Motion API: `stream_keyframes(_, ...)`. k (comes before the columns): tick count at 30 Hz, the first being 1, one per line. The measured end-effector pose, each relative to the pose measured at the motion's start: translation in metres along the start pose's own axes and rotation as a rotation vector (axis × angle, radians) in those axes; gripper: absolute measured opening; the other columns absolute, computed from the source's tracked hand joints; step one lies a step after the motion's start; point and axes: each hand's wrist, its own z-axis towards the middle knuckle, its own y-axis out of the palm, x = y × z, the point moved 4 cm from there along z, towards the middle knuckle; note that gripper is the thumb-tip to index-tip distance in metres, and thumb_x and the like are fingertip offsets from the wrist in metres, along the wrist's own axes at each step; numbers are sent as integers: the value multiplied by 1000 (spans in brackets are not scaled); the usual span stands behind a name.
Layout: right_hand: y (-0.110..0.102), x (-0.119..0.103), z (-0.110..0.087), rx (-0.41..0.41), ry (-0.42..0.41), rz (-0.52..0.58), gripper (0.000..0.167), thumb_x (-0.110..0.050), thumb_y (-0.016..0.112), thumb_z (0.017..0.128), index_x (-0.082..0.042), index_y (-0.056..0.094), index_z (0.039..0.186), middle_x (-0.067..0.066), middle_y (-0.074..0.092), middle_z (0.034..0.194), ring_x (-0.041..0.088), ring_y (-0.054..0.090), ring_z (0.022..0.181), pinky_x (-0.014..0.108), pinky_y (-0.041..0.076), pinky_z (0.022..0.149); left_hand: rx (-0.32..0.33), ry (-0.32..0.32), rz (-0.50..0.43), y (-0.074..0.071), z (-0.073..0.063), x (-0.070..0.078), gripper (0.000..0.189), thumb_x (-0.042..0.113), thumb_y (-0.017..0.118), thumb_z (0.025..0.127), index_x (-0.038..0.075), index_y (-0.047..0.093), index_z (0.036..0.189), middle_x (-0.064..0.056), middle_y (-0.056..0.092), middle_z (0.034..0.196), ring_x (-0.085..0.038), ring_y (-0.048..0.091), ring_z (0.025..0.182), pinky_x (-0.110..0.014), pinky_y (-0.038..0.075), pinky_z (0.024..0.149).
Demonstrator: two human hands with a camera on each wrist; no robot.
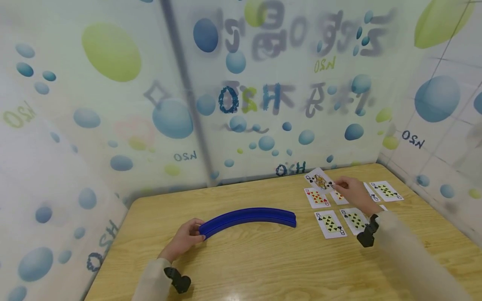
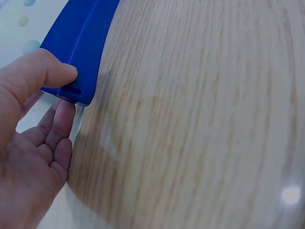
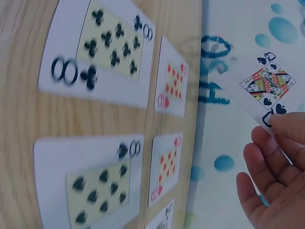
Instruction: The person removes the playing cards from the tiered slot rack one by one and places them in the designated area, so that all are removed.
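My left hand [image 1: 185,237] grips the left end of a curved blue playing card holder [image 1: 248,216]. In the left wrist view the thumb lies on top of the holder [image 2: 83,47], with fingers at its end and underside. Over the back row of cards, my right hand [image 1: 354,192] pinches a queen of spades [image 1: 319,180] by one corner, raised and tilted. The right wrist view shows the queen's face, with the thumb over that corner. Below lie an eight of clubs [image 3: 109,43], an eight of spades [image 3: 97,186] and red heart cards [image 3: 165,164].
A wooden table [image 1: 263,263] bears everything. More face-up cards, among them a black-suited card [image 1: 386,191], lie at the right, partly behind my right hand and wrist. A curtain with printed blue and green drops [image 1: 241,138] hangs along the table's back edge.
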Motion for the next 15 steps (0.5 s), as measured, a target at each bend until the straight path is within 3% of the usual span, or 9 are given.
stream_keyframes(10,-37,33,-26,93,36,-59,37,-22,47,96,10,54,113,24,59,96,35,56,83,37,44,62,-7,2,4,-1,3,-3,34,0,64,81,-1,52,114,-18,57,103,-24,54,85,-33,45,67)
stream_keyframes(15,-53,51,-39,164,61,-93,36,-22,49,95,11,56,109,24,59,93,29,55,76,35,42,60,-10,10,7,-1,3,-4,34,0,64,81,-1,52,113,-18,57,103,-23,54,84,-32,45,67)
